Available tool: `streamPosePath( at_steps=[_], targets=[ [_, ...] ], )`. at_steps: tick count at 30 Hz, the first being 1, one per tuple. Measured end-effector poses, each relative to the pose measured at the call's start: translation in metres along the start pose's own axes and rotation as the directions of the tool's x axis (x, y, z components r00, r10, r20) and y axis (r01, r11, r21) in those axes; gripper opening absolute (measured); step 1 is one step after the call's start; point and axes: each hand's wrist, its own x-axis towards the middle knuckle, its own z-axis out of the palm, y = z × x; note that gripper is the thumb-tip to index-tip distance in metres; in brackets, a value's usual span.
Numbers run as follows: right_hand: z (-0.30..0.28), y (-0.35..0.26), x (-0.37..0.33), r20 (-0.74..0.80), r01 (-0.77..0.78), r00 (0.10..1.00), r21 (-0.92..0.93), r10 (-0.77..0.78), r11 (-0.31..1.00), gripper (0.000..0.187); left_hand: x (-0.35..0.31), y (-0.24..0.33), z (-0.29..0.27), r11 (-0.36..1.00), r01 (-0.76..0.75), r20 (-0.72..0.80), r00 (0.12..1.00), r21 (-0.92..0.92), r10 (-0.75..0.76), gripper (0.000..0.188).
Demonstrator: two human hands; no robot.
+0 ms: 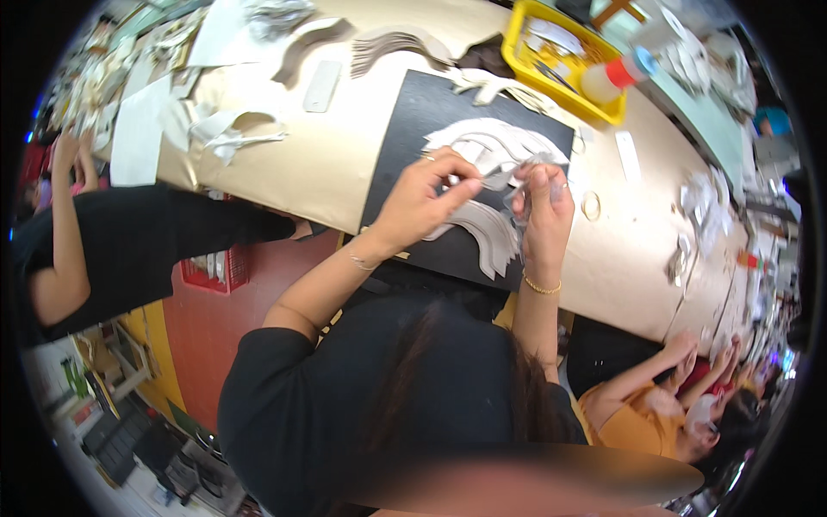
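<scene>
Over a black mat [403, 129] I hold both hands close together. My left hand [428, 194] is closed, thumb and fingers pinching the end of a small grey strip [497, 181]. My right hand [546, 211] is closed too, with fingertips at the strip's other side and some crumpled, see-through film around them. Whether the film is a separate piece is too blurred to tell. Behind my hands lies a pile of white curved pieces [508, 136]. Nearer to me, a stack of similar curved pieces [487, 233] rests on the mat, partly beneath my hands.
A yellow tray [564, 93] with a bottle [616, 73] stands at the back. Brown curved pieces [396, 45] and a grey flat plate [322, 85] lie on the paper-covered table [345, 155]. A co-worker in black [129, 233] is at left; others sit at right.
</scene>
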Motion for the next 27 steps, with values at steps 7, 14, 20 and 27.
streamPosePath(
  at_steps=[7,14,20,27],
  targets=[
    [-0.066,-0.026,-0.001,-0.316,-0.035,0.941,0.273,0.124,0.961,0.027,-0.021,-0.018,-0.020,0.954,0.296,0.019,0.955,0.054,-0.297,0.011],
    [-0.175,-0.047,-0.023,-0.494,0.290,0.863,0.307,-0.109,0.906,0.020,-0.052,-0.051,-0.030,0.855,0.409,-0.042,0.907,0.320,-0.418,0.018],
    [-0.180,-0.062,-0.031,-0.520,0.493,0.798,0.270,-0.306,0.827,0.017,-0.053,-0.045,-0.037,0.750,0.280,0.004,0.936,0.599,-0.353,0.029],
    [-0.107,-0.037,-0.007,-0.460,0.300,0.864,0.148,-0.203,0.942,0.014,0.011,-0.066,-0.025,0.711,0.115,-0.171,0.985,0.693,0.007,0.039]
  ],
)
